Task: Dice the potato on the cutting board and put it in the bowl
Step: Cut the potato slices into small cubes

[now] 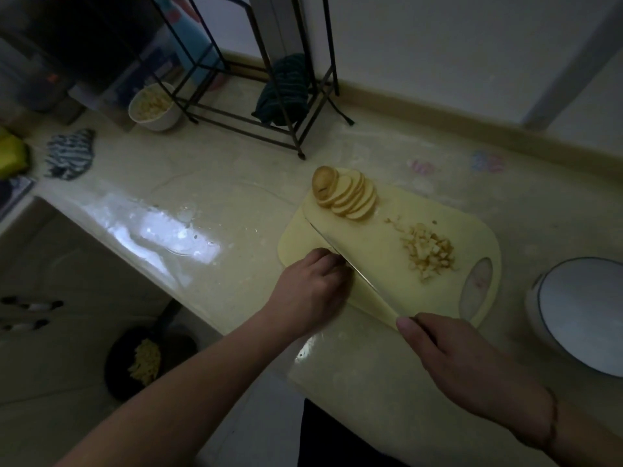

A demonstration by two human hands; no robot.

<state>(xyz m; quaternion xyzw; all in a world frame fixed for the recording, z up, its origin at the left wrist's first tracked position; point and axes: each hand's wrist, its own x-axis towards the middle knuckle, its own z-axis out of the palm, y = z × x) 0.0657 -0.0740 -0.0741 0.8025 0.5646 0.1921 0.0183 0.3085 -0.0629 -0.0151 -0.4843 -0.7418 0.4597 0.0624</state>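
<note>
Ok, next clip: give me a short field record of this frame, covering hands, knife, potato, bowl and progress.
left hand: curled at the knife's blade, on the board
right hand: grips the knife handle
knife: blade lies across the board
slices: fanned at the board's far end, uncut
dice: small pile on the board
bowl: white, right of the board; no dice seen inside
progress: partly diced, nothing moved yet

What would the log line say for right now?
right hand: holds knife | left hand: fingers at blade | slices: uncut | dice: on board | bowl: empty
</note>
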